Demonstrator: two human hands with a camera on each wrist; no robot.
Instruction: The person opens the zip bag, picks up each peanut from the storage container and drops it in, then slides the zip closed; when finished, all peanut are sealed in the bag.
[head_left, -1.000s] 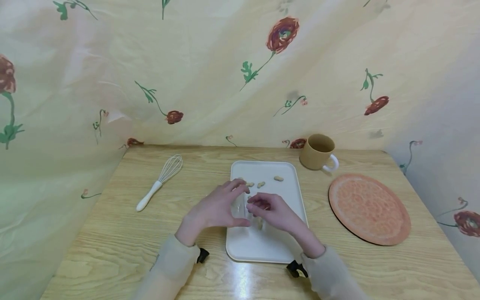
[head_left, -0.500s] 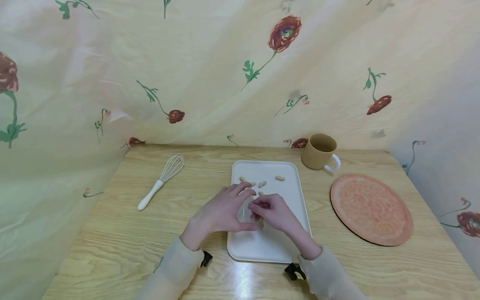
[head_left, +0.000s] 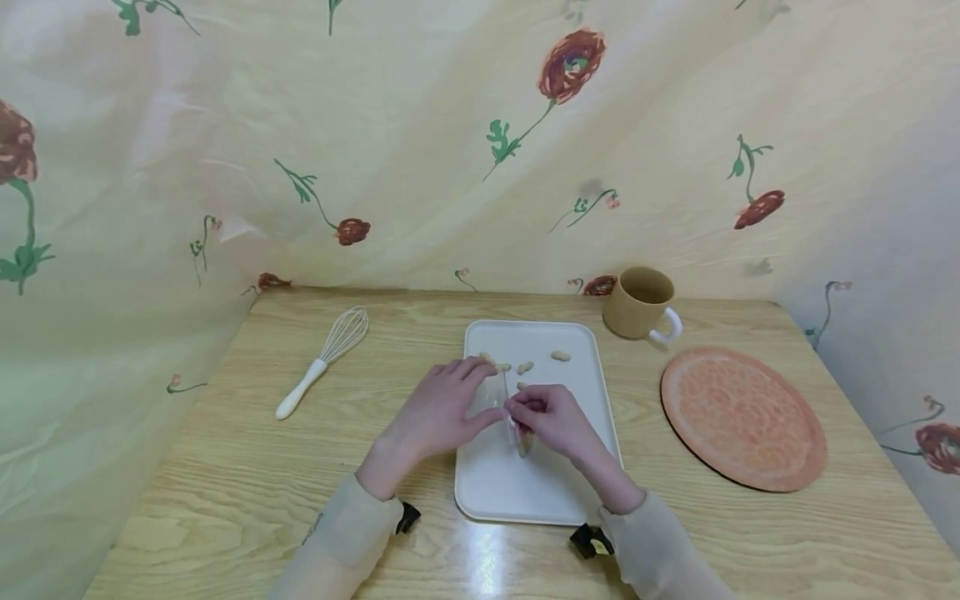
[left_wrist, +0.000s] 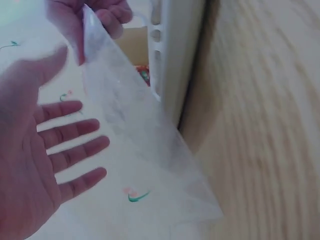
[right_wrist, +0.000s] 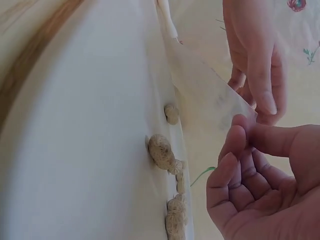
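Observation:
A clear, thin plastic bag [left_wrist: 135, 130] hangs from the fingertips of my right hand [head_left: 551, 421], which pinches it at one corner. In the left wrist view the bag hangs down as a flat, crinkled triangle. My left hand [head_left: 438, 408] is beside the bag with its fingers straight and spread, the thumb pointing toward the right fingertips. Below both hands lies a white tray [head_left: 551, 492]. Several peanuts in their shells [right_wrist: 161, 151] lie on it, most toward the far end; one peanut [head_left: 524, 442] shows close under the right hand.
A white-handled whisk [head_left: 302, 387] lies on the wooden table [head_left: 225, 500] to the left. At the back right stands a tan mug [head_left: 633, 308] with a white handle. A round pinkish-orange mat [head_left: 742, 417] lies to the right of the tray. Flowered cloth [head_left: 420, 167] hangs behind.
My left hand has drawn its fingers back from around the bag, and its thumb has moved up toward the right fingertips. The right hand stays nearly in place, pinching the bag.

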